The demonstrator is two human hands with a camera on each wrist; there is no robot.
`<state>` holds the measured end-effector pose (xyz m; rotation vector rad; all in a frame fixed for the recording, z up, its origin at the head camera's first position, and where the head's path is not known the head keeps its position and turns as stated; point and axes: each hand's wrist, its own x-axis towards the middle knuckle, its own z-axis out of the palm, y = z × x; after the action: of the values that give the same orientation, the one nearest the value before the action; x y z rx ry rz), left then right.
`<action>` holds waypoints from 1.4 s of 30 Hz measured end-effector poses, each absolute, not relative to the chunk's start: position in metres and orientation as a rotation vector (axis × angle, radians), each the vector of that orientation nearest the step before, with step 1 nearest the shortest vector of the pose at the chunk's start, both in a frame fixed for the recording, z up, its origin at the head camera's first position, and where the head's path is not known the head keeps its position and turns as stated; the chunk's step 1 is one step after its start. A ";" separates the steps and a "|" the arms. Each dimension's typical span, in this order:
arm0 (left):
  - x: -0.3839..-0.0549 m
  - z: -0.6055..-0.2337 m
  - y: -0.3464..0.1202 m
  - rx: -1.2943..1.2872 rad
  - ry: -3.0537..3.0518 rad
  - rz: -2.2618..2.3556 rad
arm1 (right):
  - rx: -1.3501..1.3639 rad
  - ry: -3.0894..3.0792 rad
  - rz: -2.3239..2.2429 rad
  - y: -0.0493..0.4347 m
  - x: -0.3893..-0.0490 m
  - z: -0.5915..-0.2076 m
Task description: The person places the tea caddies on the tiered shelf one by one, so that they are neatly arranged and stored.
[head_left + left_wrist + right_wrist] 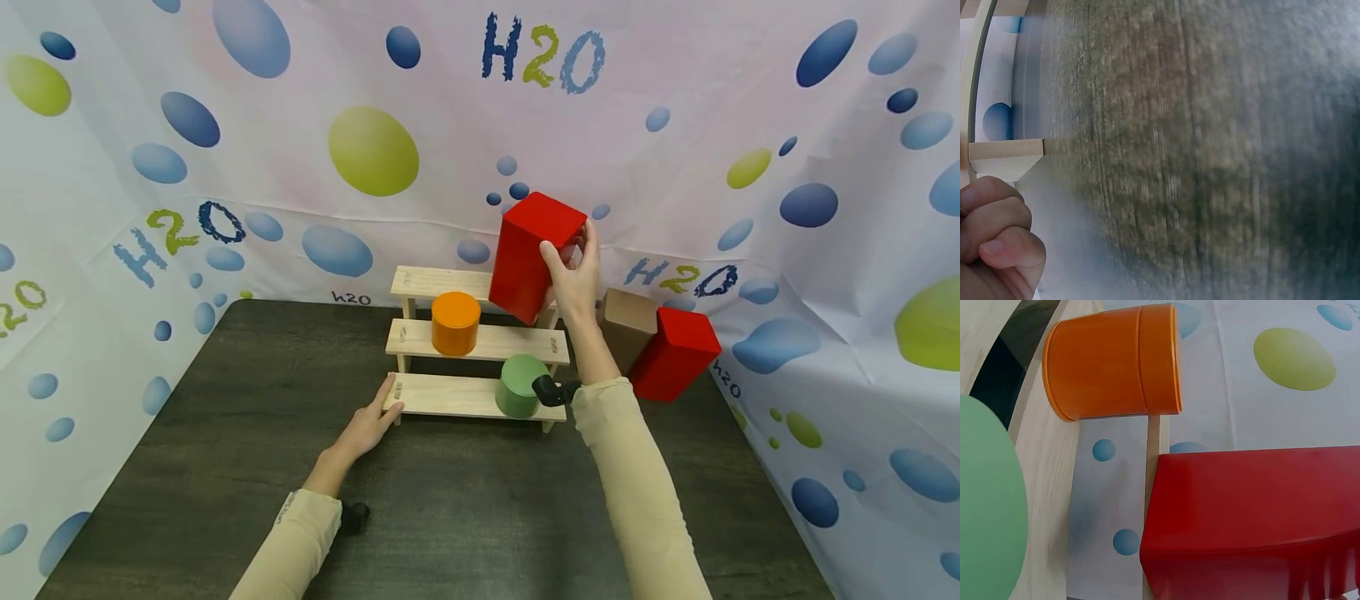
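Observation:
My right hand (576, 279) grips a tall red box (528, 250) by its right side, tilted at the top step of a small three-tier wooden shelf (450, 396). In the right wrist view the red box (1254, 500) has its lower end at that step's edge; whether it touches, I cannot tell. On the middle step stands a round orange tin (455, 323), and a round green tin (519, 387) is at the right of the lowest step. My left hand (366, 429) holds the lowest step's left end, its curled fingers (1004, 231) visible in the left wrist view.
Right of the shelf, a brown box (627, 321) and a second red box (675, 354) stand side by side, near the printed cloth backdrop (780, 275). The shelf stands towards the back of a dark wood-grain table (465, 517). Cloth also hangs at the left.

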<state>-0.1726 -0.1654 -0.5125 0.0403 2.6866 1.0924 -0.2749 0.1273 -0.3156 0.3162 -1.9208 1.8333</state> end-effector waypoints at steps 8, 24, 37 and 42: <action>-0.170 -0.511 -0.162 0.054 2.676 1.119 | 0.229 -2.027 1.671 0.128 -0.286 -0.338; -0.171 -0.512 -0.164 0.056 2.674 1.130 | 0.348 -2.025 1.587 0.125 -0.286 -0.331; -0.172 -0.511 -0.164 0.048 2.670 1.150 | 0.412 -2.070 1.563 0.113 -0.290 -0.325; -0.172 -0.512 -0.165 0.046 2.679 1.144 | 0.442 -2.070 1.555 0.107 -0.296 -0.326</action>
<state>-0.1723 -0.1648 -0.5121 0.0457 2.6790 1.1444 -0.2958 0.1072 -0.3256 0.4424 -2.0701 1.5553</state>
